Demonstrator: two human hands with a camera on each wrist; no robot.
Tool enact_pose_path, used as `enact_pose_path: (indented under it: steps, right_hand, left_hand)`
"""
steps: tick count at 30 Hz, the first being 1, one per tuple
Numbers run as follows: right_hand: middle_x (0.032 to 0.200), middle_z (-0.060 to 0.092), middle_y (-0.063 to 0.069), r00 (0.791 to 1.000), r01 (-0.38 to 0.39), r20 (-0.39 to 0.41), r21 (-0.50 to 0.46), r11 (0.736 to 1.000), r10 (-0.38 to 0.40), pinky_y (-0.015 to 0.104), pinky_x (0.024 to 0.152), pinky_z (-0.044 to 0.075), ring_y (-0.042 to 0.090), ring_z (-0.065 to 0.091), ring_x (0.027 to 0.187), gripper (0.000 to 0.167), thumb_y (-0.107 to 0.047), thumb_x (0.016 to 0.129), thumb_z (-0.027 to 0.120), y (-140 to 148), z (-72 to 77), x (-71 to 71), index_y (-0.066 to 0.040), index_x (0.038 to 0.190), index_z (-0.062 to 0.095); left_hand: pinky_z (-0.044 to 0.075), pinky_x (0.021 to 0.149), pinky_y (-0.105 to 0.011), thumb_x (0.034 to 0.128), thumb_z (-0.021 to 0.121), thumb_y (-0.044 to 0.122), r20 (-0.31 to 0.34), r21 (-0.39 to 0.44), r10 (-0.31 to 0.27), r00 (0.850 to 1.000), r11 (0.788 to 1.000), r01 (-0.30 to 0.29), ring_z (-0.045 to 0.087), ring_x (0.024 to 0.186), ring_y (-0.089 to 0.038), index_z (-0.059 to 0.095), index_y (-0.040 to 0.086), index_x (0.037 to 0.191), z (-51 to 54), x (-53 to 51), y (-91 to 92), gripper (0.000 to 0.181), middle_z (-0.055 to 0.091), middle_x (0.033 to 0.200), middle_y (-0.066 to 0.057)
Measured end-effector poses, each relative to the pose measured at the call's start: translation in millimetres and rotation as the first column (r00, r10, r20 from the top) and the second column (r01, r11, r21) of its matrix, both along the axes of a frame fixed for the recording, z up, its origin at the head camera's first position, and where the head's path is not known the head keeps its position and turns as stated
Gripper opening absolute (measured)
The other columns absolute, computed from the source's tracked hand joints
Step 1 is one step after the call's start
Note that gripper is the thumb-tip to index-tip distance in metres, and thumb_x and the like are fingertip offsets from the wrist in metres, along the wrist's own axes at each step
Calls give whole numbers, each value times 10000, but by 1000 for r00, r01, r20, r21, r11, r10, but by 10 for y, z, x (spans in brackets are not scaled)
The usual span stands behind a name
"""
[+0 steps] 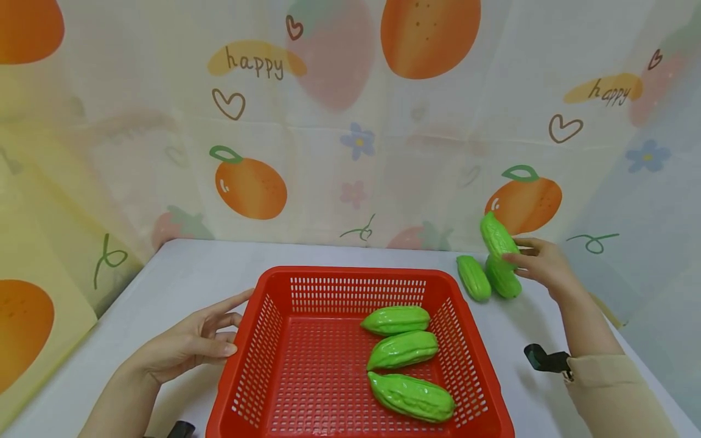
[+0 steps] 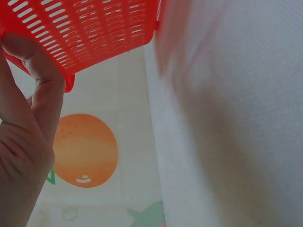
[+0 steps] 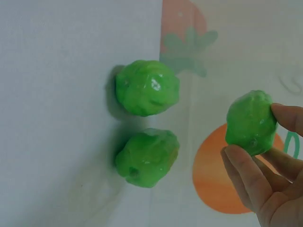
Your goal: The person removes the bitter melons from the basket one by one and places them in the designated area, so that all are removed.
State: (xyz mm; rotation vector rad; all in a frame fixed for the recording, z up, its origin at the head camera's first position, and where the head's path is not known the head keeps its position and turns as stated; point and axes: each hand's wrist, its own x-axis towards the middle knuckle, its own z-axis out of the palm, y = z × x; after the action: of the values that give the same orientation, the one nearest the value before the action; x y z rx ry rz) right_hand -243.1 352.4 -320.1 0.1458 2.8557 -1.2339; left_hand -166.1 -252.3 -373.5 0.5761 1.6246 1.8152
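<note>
My right hand (image 1: pixel 539 264) pinches a green bitter melon (image 1: pixel 497 236) between thumb and fingers, lifted above the table. In the right wrist view that held bitter melon (image 3: pixel 252 123) hangs apart from two others, a melon (image 3: pixel 147 88) and its neighbour (image 3: pixel 147 158), which lie side by side on the table. My left hand (image 1: pixel 188 340) is at the left side of a red plastic basket (image 1: pixel 350 272), its fingertips touching the outside near the rim. The left wrist view has the hand (image 2: pixel 28 113) against the basket's slotted wall (image 2: pixel 94 33). Inside the basket, three bitter melons (image 1: pixel 402 350) lie on the right half.
The white table (image 1: pixel 208 261) runs back to a fruit-printed curtain (image 1: pixel 350 182). Beyond the basket's back right corner lie the two loose melons (image 1: pixel 474 278). Black wrist-camera parts (image 1: pixel 546 359) stick out from the right sleeve.
</note>
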Motion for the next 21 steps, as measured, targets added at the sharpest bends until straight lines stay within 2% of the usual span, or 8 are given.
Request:
enact_pose_path:
  steps: [5, 13, 18, 21]
  right_hand:
    - [1440, 408, 388, 999, 38, -1, -4, 999, -38, 148, 733, 572, 52, 630, 931, 743, -364, 990, 556, 88, -46, -1, 102, 1499, 282]
    - [1483, 325, 401, 994, 105, 22, -29, 994, -104, 143, 709, 569, -122, 532, 748, 761, -358, 991, 548, 266, -135, 0, 124, 1499, 249]
    - [1482, 308, 406, 989, 144, 39, -33, 989, -143, 142, 689, 568, -140, 527, 701, 766, -355, 989, 546, 375, -206, 13, 129, 1498, 241]
    - [1479, 316, 404, 985, 167, 52, -12, 986, -166, 138, 677, 562, -102, 547, 712, 762, -354, 987, 546, 427, -248, 21, 130, 1495, 249]
  left_hand:
    - [604, 836, -306, 959, 509, -34, 6, 13, -8, 1000, 1000, 8, 694, 924, -81, 184, 253, 1588, 1, -1, 0, 764, 578, 1141, 40]
    - [601, 829, -290, 959, 504, -42, 12, 19, -10, 1000, 1000, 10, 690, 915, -79, 177, 246, 1590, -2, -2, -3, 767, 567, 1141, 32]
    - [601, 836, -291, 960, 501, -44, 19, 27, -16, 1000, 1000, 16, 693, 924, -81, 192, 261, 1586, -4, -5, -2, 762, 579, 1143, 36]
    - [602, 837, -294, 960, 502, -43, 18, 27, -15, 1000, 1000, 14, 692, 928, -80, 193, 263, 1586, -5, -5, -1, 762, 580, 1142, 40]
